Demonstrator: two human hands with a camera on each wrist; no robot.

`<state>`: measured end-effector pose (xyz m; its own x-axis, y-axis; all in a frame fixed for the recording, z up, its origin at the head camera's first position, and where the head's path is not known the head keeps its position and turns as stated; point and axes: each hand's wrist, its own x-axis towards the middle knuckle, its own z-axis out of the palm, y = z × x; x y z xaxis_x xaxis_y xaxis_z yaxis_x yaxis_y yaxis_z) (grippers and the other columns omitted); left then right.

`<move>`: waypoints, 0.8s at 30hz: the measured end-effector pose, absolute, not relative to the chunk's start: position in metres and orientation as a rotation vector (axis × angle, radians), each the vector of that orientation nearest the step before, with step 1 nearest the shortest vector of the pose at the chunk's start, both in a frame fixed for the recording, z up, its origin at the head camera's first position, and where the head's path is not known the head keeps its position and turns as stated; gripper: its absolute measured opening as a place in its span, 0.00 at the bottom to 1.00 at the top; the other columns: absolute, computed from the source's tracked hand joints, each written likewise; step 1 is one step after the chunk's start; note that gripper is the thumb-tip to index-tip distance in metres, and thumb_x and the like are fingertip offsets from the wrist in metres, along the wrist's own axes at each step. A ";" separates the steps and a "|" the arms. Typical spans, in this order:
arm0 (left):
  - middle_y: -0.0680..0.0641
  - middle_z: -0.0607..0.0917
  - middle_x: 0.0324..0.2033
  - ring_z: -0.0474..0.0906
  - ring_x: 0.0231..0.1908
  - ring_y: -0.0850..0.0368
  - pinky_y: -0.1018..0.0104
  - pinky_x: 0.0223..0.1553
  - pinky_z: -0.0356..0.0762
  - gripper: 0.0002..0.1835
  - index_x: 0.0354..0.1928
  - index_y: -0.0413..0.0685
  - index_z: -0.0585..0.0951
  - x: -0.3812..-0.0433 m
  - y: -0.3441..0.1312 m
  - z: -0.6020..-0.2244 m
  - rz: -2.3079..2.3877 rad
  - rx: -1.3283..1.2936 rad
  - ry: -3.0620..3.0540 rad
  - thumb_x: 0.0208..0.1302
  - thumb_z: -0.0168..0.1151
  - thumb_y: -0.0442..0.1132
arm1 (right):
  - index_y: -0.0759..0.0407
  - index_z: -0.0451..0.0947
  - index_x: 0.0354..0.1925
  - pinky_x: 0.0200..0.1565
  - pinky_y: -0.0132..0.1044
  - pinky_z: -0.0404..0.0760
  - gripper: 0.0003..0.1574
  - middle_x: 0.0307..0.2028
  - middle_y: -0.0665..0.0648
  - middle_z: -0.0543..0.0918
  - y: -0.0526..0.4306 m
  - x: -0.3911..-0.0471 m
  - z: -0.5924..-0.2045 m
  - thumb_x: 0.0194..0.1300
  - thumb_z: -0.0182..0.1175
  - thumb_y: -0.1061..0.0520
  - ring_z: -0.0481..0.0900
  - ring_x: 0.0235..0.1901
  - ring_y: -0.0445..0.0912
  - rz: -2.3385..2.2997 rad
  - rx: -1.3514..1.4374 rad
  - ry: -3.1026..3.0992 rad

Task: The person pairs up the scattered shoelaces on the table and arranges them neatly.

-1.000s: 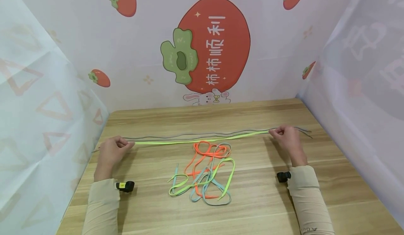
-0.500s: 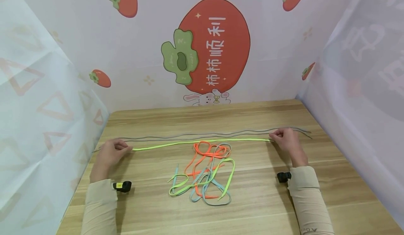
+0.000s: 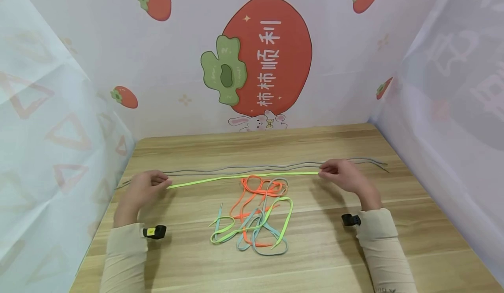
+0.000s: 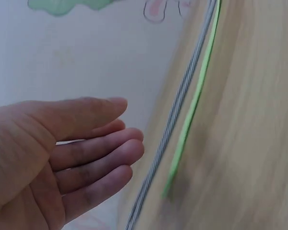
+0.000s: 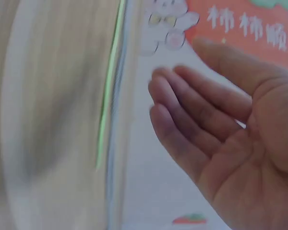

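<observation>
A neon green shoelace [image 3: 220, 178] lies stretched out across the table, nearly straight. Just behind it run two thin grey laces [image 3: 232, 168], side by side along much of the table's width. My left hand [image 3: 143, 189] hovers by the green lace's left end; in the left wrist view its fingers [image 4: 98, 155] are loosely bent with nothing between them, apart from the lace. Over the right end is my right hand [image 3: 346, 176], fingers [image 5: 182, 103] relaxed and holding nothing. Both tips of the green lace show free on the wood in the wrist views.
In front of the straight lace sits a loose tangle of an orange lace [image 3: 255, 176], light blue laces [image 3: 218, 224] and another neon green lace [image 3: 287, 224]. Printed white sheets [image 3: 169, 57] wall in the wooden table [image 3: 189, 266] at the back and sides.
Both hands have let go of the green lace, which has come forward, away from the grey laces. The right hand has shifted left, and the left hand slightly right.
</observation>
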<state>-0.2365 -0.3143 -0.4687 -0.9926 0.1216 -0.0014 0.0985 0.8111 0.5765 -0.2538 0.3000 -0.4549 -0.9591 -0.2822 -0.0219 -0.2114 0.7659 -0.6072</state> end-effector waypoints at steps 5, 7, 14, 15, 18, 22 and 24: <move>0.42 0.92 0.45 0.89 0.47 0.46 0.49 0.49 0.87 0.15 0.53 0.41 0.86 -0.235 -0.288 -0.454 0.970 0.377 2.926 0.76 0.66 0.45 | 0.59 0.85 0.57 0.54 0.49 0.86 0.19 0.47 0.54 0.91 0.268 -0.248 -0.447 0.75 0.66 0.49 0.87 0.48 0.47 -0.956 -0.603 2.802; 0.45 0.92 0.44 0.90 0.46 0.49 0.53 0.48 0.88 0.12 0.52 0.43 0.87 -0.233 -0.276 -0.449 0.983 0.451 2.918 0.75 0.67 0.43 | 0.57 0.86 0.56 0.53 0.47 0.86 0.17 0.47 0.52 0.90 0.255 -0.244 -0.444 0.75 0.67 0.49 0.87 0.47 0.44 -0.956 -0.678 2.782; 0.54 0.91 0.40 0.88 0.42 0.60 0.63 0.46 0.87 0.06 0.48 0.49 0.88 -0.220 -0.225 -0.437 1.007 0.767 2.852 0.72 0.70 0.38 | 0.52 0.86 0.55 0.52 0.43 0.87 0.16 0.48 0.49 0.90 0.214 -0.228 -0.440 0.74 0.68 0.49 0.87 0.47 0.39 -0.908 -0.881 2.658; 0.54 0.91 0.40 0.88 0.41 0.62 0.64 0.46 0.87 0.06 0.47 0.50 0.88 -0.218 -0.217 -0.437 1.007 0.816 2.833 0.71 0.70 0.37 | 0.52 0.86 0.55 0.53 0.45 0.87 0.16 0.49 0.50 0.90 0.210 -0.226 -0.441 0.74 0.67 0.49 0.87 0.48 0.39 -0.899 -0.899 2.640; 0.54 0.91 0.40 0.87 0.41 0.62 0.64 0.47 0.87 0.05 0.47 0.49 0.88 -0.211 -0.192 -0.436 0.968 0.931 2.764 0.72 0.69 0.38 | 0.52 0.87 0.55 0.54 0.49 0.87 0.15 0.50 0.51 0.91 0.196 -0.219 -0.442 0.73 0.69 0.51 0.88 0.49 0.41 -0.866 -0.967 2.624; 0.53 0.91 0.40 0.87 0.41 0.63 0.61 0.47 0.88 0.06 0.46 0.46 0.88 -0.202 -0.164 -0.441 0.876 1.034 2.664 0.73 0.69 0.39 | 0.55 0.87 0.54 0.52 0.50 0.87 0.15 0.49 0.53 0.91 0.178 -0.213 -0.446 0.72 0.70 0.54 0.88 0.48 0.44 -0.828 -1.099 2.594; 0.53 0.91 0.39 0.87 0.40 0.64 0.61 0.46 0.88 0.06 0.45 0.45 0.88 -0.200 -0.151 -0.446 0.847 1.072 2.616 0.73 0.69 0.38 | 0.55 0.87 0.54 0.52 0.49 0.88 0.14 0.48 0.55 0.91 0.170 -0.210 -0.448 0.72 0.70 0.56 0.88 0.48 0.46 -0.816 -1.158 2.557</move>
<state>-0.1995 -0.1515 -0.4459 -0.7204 0.6925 0.0392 0.5842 0.5753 0.5725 -0.2095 0.1704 -0.4481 -0.6659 -0.7455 0.0291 -0.6246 0.5358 -0.5682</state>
